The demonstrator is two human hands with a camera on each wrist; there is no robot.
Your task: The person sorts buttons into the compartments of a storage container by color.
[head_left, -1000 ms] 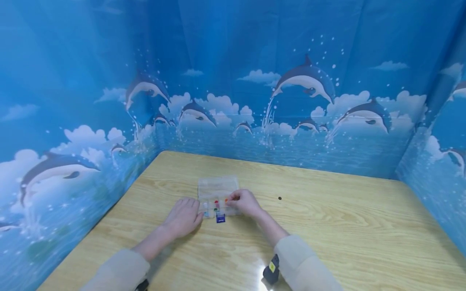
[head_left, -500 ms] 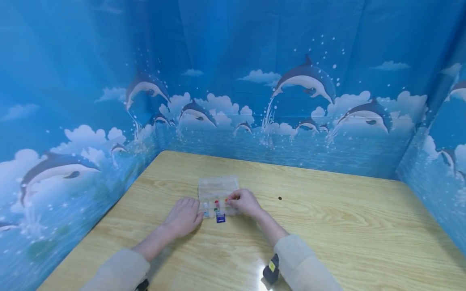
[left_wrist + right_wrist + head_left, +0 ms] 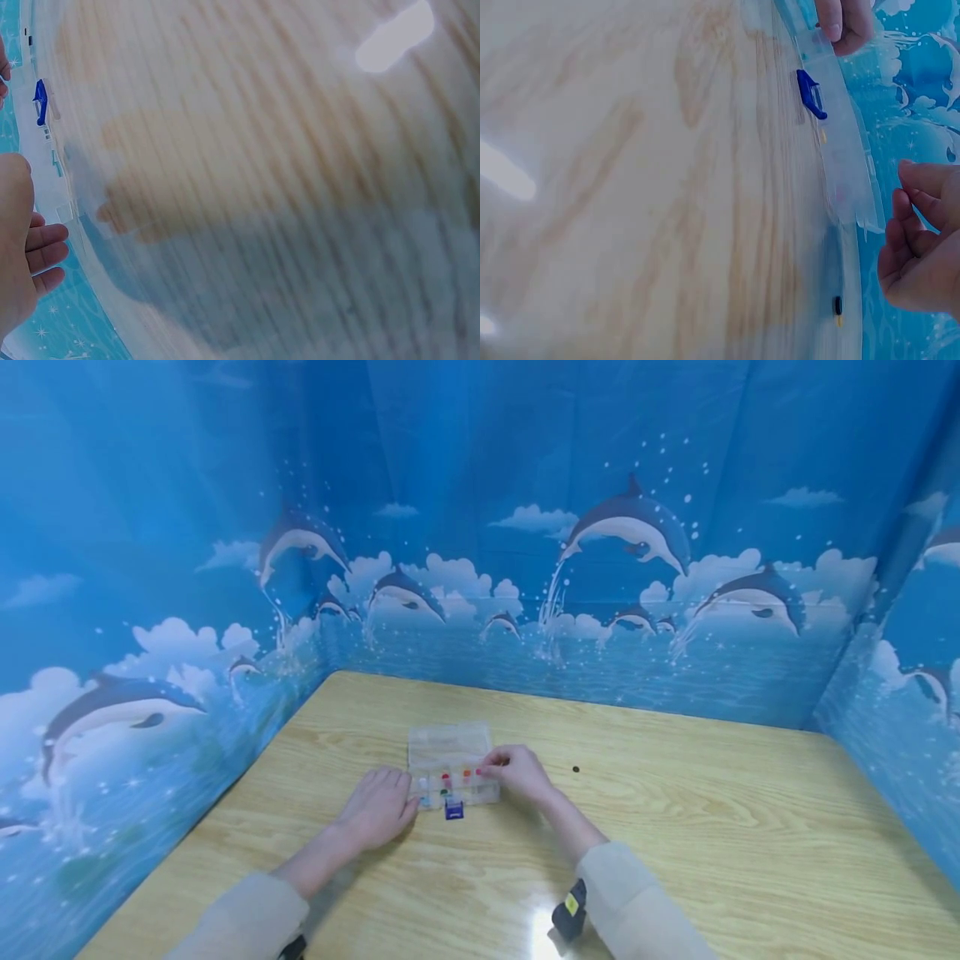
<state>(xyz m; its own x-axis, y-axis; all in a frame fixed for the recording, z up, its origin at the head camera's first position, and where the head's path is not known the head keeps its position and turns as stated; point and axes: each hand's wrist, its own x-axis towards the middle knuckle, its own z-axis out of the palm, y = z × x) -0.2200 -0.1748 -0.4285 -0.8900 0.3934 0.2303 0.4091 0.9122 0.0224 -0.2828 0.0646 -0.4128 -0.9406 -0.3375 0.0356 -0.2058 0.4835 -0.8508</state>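
Note:
A clear plastic compartment box stands with its lid folded back. Small red, green and orange pieces show in its compartments. A dark blue latch sticks out at the front. My left hand holds the box's left end, thumb on the front corner and fingers down the side. Over the right end, my right hand has thumb and index fingertips together, the other fingers curled. In the head view a tiny pink piece appears right at those fingertips; the right wrist view does not show it.
One small black piece lies on the wooden table, right of the box; the right wrist view shows it too. Blue dolphin-print curtains hang around the back and sides of the table.
My right hand has shifted slightly right and back from the orange piece, which is now in plain view, and the pink piece has come into sight. My left hand and the box have stayed put.

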